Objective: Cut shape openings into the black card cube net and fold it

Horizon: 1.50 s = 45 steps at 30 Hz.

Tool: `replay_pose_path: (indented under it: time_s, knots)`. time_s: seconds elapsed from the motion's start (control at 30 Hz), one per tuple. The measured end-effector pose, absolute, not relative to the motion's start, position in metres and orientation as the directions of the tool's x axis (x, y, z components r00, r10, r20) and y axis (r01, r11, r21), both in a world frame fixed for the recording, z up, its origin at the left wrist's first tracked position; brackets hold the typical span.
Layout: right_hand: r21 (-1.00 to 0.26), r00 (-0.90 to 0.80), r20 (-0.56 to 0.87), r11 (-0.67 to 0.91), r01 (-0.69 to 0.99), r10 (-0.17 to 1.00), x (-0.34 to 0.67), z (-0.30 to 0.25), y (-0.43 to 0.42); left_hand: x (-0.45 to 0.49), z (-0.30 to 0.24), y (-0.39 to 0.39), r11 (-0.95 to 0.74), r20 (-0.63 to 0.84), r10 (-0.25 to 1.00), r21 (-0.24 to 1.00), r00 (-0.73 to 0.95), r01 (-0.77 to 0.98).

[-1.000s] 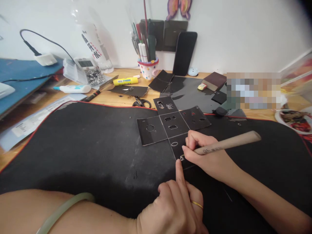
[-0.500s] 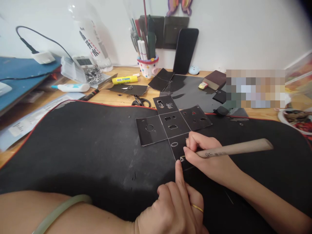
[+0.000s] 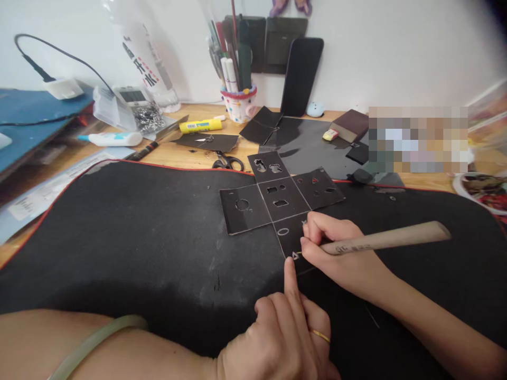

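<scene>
My right hand point(image 3: 335, 250) grips a craft knife point(image 3: 388, 237) with a thick beige handle and small dark lettering. Its thin yellowish tip rests by a small white-edged triangle on the lowest panel of a cross-shaped black paper point(image 3: 257, 206). Just below that triangle, the stretched index finger of my left hand point(image 3: 277, 335) presses on the paper, while its other fingers curl. Several panels have cut-out shapes, and a white oval outline shows on the lowest panel. My right hand covers part of that panel.
A black mat point(image 3: 138, 227) with a red edge lies beneath the paper. Behind it are scissors point(image 3: 227, 161), a yellow glue stick point(image 3: 200, 125), a cup of pens point(image 3: 238, 103), a leaning phone point(image 3: 301, 76) and a bottle point(image 3: 146, 63). A bowl point(image 3: 459, 184) stands at the right.
The view has shifted slightly. The knife tip stays by the small triangle, with my right hand barely moved. My left index finger holds its place.
</scene>
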State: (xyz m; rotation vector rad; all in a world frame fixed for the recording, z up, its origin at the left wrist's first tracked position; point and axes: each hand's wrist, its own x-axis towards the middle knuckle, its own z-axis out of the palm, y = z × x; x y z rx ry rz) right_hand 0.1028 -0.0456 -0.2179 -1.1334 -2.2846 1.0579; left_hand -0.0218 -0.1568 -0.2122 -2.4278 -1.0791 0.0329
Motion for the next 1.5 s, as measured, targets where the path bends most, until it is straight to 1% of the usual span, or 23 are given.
replay_pose_path:
  time_s: [0.17, 0.27, 0.33, 0.4, 0.53, 0.73, 0.97, 1.3, 1.43, 1.5]
  knots:
    - [-0.762, -0.606, 0.029, 0.411, 0.502, 0.795, 0.1036, -0.2182, -0.0459, -0.0248, -0.2138, -0.1597, -0.634, 0.16, 0.663, -0.398, 0.731, 0.663]
    - [-0.753, -0.61, 0.023, 0.415, 0.51, 0.792, 0.104, -0.2188, -0.0451, -0.0246, -0.2134, -0.1601, -0.627, 0.153, 0.671, -0.405, 0.725, 0.665]
    - [-0.752, -0.609, 0.023, 0.415, 0.512, 0.793, 0.1043, -0.219, -0.045, -0.0242, -0.2123, -0.1594, -0.593, 0.131, 0.71, -0.419, 0.692, 0.687]
    - [-0.754, -0.608, 0.028, 0.416, 0.508, 0.794, 0.1043, -0.2191, -0.0452, -0.0241, -0.2109, -0.1595, -0.583, 0.134, 0.717, -0.422, 0.684, 0.694]
    - [-0.756, -0.605, 0.03, 0.415, 0.507, 0.795, 0.1042, -0.2188, -0.0457, -0.0242, -0.2077, -0.1624, -0.597, 0.152, 0.696, -0.42, 0.702, 0.683]
    - [-0.754, -0.608, 0.039, 0.423, 0.503, 0.793, 0.1048, -0.219, -0.0458, -0.0243, -0.2067, -0.1603, -0.587, 0.131, 0.728, -0.388, 0.673, 0.711]
    - [-0.749, -0.616, 0.045, 0.435, 0.5, 0.786, 0.1054, -0.2196, -0.0463, -0.0232, -0.2059, -0.1646, -0.588, 0.12, 0.727, -0.399, 0.676, 0.703]
    - [-0.755, -0.621, 0.029, 0.425, 0.5, 0.783, 0.1059, -0.2175, -0.0468, -0.0235, -0.2069, -0.1612, -0.576, 0.117, 0.712, -0.467, 0.693, 0.67]
    - [-0.755, -0.615, 0.018, 0.414, 0.509, 0.789, 0.1058, -0.2178, -0.0465, -0.0222, -0.2103, -0.1604, -0.56, 0.179, 0.69, -0.482, 0.701, 0.674]
    - [-0.776, -0.609, 0.007, 0.388, 0.497, 0.793, 0.1062, -0.2179, -0.046, -0.0217, -0.212, -0.1592, -0.551, 0.195, 0.688, -0.486, 0.699, 0.678]
